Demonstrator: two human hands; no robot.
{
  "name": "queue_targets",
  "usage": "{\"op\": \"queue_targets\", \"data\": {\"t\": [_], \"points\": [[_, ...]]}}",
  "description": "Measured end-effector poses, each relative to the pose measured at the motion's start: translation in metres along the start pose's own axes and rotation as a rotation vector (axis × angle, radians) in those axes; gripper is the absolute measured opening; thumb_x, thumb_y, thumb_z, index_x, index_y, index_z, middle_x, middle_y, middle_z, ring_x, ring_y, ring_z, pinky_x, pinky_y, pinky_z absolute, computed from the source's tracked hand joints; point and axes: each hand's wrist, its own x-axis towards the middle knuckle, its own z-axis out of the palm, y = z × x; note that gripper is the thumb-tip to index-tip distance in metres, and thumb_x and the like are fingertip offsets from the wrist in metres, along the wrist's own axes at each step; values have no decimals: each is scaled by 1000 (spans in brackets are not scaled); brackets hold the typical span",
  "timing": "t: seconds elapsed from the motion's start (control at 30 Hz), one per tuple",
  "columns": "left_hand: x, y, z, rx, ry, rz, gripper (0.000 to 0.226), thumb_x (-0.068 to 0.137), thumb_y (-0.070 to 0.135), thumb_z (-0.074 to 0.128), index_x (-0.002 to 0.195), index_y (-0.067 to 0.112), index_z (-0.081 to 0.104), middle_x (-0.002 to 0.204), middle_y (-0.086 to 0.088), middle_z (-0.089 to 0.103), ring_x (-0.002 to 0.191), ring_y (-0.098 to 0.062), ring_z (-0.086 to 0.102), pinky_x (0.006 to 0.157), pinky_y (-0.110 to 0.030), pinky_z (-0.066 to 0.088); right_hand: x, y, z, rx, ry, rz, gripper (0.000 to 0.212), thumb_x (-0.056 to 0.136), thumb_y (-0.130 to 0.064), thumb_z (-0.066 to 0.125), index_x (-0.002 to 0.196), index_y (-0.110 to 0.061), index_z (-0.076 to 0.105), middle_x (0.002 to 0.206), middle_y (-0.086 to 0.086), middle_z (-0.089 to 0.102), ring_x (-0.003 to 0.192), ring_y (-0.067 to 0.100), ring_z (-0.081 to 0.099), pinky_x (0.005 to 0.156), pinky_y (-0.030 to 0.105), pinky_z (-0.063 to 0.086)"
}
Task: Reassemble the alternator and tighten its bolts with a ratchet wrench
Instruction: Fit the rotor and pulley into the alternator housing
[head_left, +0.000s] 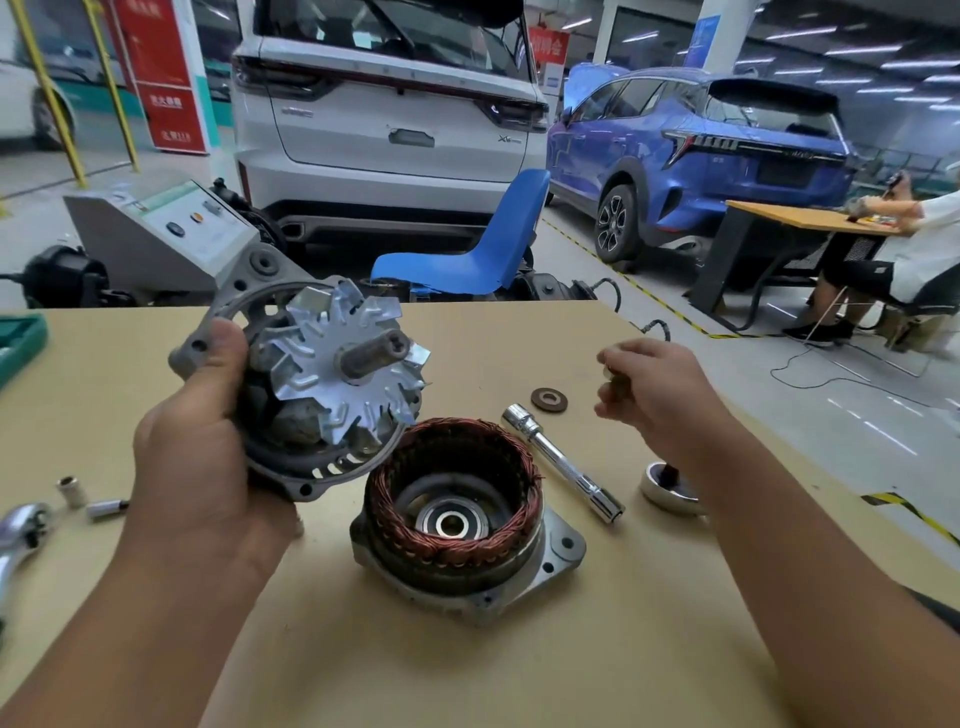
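My left hand (208, 452) grips the front alternator housing (244, 312), lifted off the table and tilted, with the rotor and its silver fan blades (337, 364) seated in it and the shaft pointing up right. Below it on the table stands the rear housing (467, 577) with the copper stator winding (452, 488) and a bearing at its centre. My right hand (654, 395) hovers above the table to the right, fingers curled round a small metal part (613, 379) that I cannot identify.
On the tan table (467, 665) lie a socket extension bar (563, 462), a dark washer (549, 400), a round magnetic dish (670, 488), two small sockets (88, 499) and a ratchet wrench (18, 535) at the left edge. A green tool tray (21, 343) sits far left. A blue chair (478, 249) stands behind.
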Motion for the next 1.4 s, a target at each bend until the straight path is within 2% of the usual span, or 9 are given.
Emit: {"op": "queue_targets", "data": {"t": [0.1,0.27,0.33,0.47,0.63,0.8,0.9,1.2,1.4], "points": [[0,1,0,-25,9,-19,53,97,49,55,134,13,65,124,-9,74,111,-31,73,81,-51,63,46,0,19,219,29,303,27,95,-23,66,77,-9,52,68,7,42,52,17,44,45,25,44],[3,0,-1,-44,25,-31,46,103,46,52,132,13,67,122,-9,75,108,-31,74,73,-48,64,77,29,32,-921,-139,-21,33,78,-41,83,94,-17,67,82,-2,60,68,14,54,53,24,40],[5,-1,-2,-49,33,-32,47,102,47,54,130,13,68,121,-9,76,107,-31,75,72,-48,64,78,32,32,-992,-203,-33,32,77,-42,85,95,-19,70,87,-3,64,76,12,58,55,24,43],[6,-2,-4,-50,42,-31,49,100,48,56,131,13,68,123,-10,75,110,-33,74,79,-53,63,73,25,29,-1005,-312,61,39,81,-38,83,89,-3,67,77,11,62,57,21,51,50,26,39],[6,-2,-4,-36,43,-4,59,86,51,62,130,12,67,123,-11,75,111,-32,73,84,-52,62,38,-13,39,-678,-322,-141,29,98,-31,65,88,-4,64,63,7,44,47,16,34,42,25,29],[6,-3,-5,-35,44,42,61,83,50,67,128,8,68,120,-14,75,109,-36,73,96,-58,56,-44,-53,76,105,-795,-204,24,97,-32,61,76,-21,62,63,0,33,47,11,24,43,20,24],[6,-3,-6,-51,35,31,62,83,49,68,128,6,68,121,-16,75,109,-37,73,91,-59,59,-75,-56,93,209,-844,-201,26,94,-36,64,75,-19,58,66,3,23,45,10,21,44,20,19],[6,-5,-7,-95,51,45,53,78,45,73,113,5,73,110,-16,78,98,-34,77,71,-47,63,-88,-48,92,335,-808,-204,32,98,-34,54,74,-14,50,60,-2,31,42,9,21,45,22,14],[8,-4,-8,-103,47,3,56,77,47,71,118,9,72,113,-14,78,101,-34,76,78,-55,63,-90,-43,98,395,-768,-186,32,98,-36,56,74,-15,48,58,-3,29,41,10,20,46,24,12]]}}
